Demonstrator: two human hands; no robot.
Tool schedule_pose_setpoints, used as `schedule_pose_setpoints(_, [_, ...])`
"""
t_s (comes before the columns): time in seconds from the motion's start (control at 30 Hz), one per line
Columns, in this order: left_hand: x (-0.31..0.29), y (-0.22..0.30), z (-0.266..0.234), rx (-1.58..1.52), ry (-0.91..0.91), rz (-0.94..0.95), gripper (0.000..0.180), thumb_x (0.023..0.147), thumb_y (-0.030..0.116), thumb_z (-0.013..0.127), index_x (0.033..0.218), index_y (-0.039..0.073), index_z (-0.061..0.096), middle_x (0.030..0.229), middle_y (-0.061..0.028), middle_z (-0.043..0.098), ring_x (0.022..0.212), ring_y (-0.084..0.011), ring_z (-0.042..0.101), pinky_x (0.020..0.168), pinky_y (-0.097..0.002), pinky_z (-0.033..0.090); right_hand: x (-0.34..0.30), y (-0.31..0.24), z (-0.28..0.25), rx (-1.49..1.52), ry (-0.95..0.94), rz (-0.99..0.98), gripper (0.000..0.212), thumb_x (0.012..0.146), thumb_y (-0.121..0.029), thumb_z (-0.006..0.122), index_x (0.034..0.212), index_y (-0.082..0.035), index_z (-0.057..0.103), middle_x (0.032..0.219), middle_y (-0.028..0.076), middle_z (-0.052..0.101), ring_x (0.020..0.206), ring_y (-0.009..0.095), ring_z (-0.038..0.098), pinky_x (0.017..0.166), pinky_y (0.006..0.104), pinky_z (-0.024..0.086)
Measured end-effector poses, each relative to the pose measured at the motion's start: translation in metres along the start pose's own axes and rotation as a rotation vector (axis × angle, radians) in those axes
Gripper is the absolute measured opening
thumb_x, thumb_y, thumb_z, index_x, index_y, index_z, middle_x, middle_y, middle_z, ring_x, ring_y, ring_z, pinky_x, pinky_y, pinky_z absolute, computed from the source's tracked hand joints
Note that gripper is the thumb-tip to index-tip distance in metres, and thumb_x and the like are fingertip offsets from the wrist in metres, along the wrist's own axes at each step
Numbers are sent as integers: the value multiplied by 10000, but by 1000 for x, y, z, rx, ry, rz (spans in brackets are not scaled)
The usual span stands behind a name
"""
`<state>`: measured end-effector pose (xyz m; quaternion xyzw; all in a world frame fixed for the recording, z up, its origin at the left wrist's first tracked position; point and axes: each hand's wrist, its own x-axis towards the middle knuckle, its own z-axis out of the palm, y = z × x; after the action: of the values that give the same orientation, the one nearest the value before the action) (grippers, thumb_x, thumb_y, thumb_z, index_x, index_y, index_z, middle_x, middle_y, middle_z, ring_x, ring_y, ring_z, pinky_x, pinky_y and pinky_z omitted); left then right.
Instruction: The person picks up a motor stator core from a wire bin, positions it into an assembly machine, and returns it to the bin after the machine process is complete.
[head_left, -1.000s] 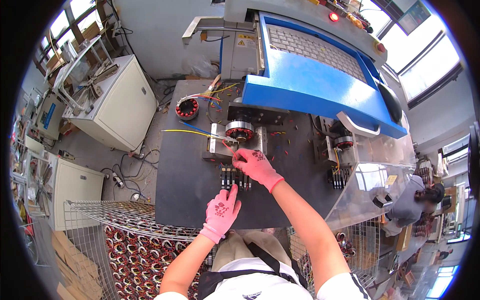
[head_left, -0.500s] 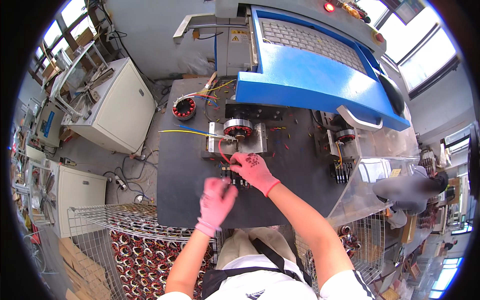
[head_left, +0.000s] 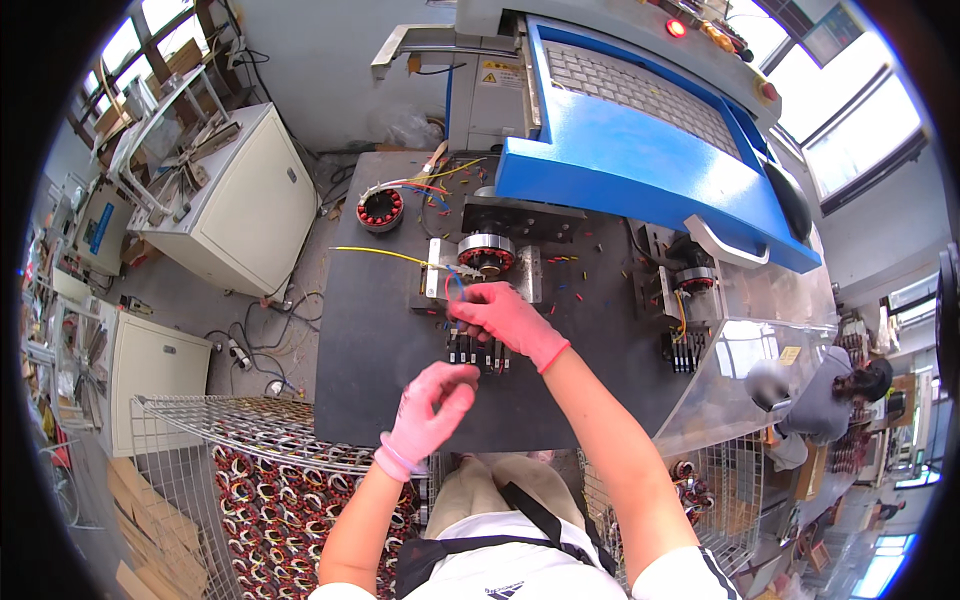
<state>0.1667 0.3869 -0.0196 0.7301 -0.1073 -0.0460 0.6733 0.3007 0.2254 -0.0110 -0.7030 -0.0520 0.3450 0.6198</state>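
In the middle of the table, a motor stator (head_left: pixel 486 250) with red windings and a bright metal ring sits in a metal fixture (head_left: pixel 531 275). A yellow wire (head_left: pixel 375 251) stretches from it to the left. A red and a blue wire (head_left: pixel 455 286) bend down from the stator to my right hand (head_left: pixel 508 320), whose pink-gloved fingers are pinched on them just in front of the fixture. My left hand (head_left: pixel 432 408), also in a pink glove, hovers nearer to me with thumb and fingers apart and nothing visible in it. A row of small black terminals (head_left: pixel 478 354) lies partly beneath my right hand.
Another stator (head_left: pixel 380 209) with loose wires stands at the back left. A blue machine guard (head_left: pixel 640 165) overhangs the table's back. To the right are a second fixture (head_left: pixel 668 280) and a clear panel (head_left: pixel 735 375). Wire baskets (head_left: pixel 290 432) hold stators; a person (head_left: pixel 825 400) is at far right.
The blue wire, which stretched left beside the yellow one, now bends down to my right hand with the red one. My left hand has opened slightly and turned its fingers rightward.
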Motion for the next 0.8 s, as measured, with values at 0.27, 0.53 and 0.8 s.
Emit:
schedule_pose_setpoints(0.27, [-24,-64,28,1111,6,-15,556,864,297,599,1372,129,447,995,-87,535,846,-255,606,670,-411,500,-9,24,8,-547,257,-216,153,854,-162,611,894,-25,555,748,137,619,687,269,617,633,385,459])
schedule_pose_setpoints(0.53, [-23,-75,32,1231,-46,-14,496,868,262,599,1331,120,490,990,-91,538,897,-253,590,674,-393,497,-1,41,12,-759,285,-277,172,855,-216,604,908,-58,563,835,149,643,832,352,621,705,444,465])
schedule_pose_setpoints(0.8, [82,-56,-46,-733,720,-174,424,911,388,631,1193,96,507,1089,-52,580,810,-107,570,592,-183,448,-14,44,19,-679,425,-337,237,854,-286,646,950,-72,607,813,82,645,777,234,637,640,364,470])
